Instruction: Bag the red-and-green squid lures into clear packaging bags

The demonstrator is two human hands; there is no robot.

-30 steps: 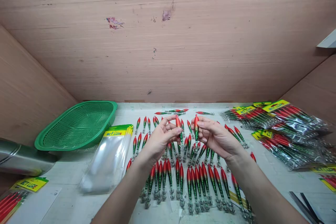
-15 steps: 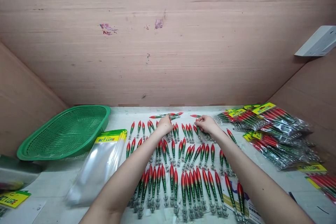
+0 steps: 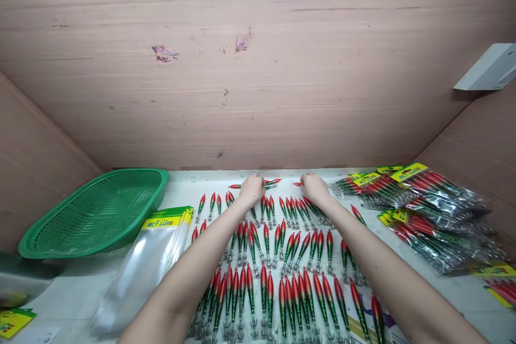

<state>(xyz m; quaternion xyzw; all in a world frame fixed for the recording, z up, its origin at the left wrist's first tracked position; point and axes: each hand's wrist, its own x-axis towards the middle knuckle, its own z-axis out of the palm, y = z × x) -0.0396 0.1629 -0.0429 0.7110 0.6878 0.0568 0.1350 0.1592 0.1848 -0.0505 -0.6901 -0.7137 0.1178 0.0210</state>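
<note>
My left hand (image 3: pixel 253 188) is curled closed over a few squid jigs (image 3: pixel 273 182) lying crosswise at the back of the table; its fingertips are hidden. My right hand (image 3: pixel 315 188), also closed, is at another crosswise squid jig (image 3: pixel 298 184), whose red tip sticks out to the left of the fingers. Below both hands, many red-and-green jigs lie in rows, red ends away from me and hook crowns towards me. The back row (image 3: pixel 293 209) is just under the hands, a middle row (image 3: pixel 277 239) follows, and a front row (image 3: pixel 264 293) is nearest me.
A green plastic basket (image 3: pixel 92 212) stands at the left. Beside it lies a stack of clear bags (image 3: pixel 149 258) with yellow-green headers. Filled bags of jigs (image 3: pixel 439 236) are piled at the right. A wooden panel (image 3: pixel 258 91) rises behind the table.
My right hand has let go of a jig in the back row and moved slightly back to the crosswise jig. My left hand stays by its jigs. The view has tilted up slightly.
</note>
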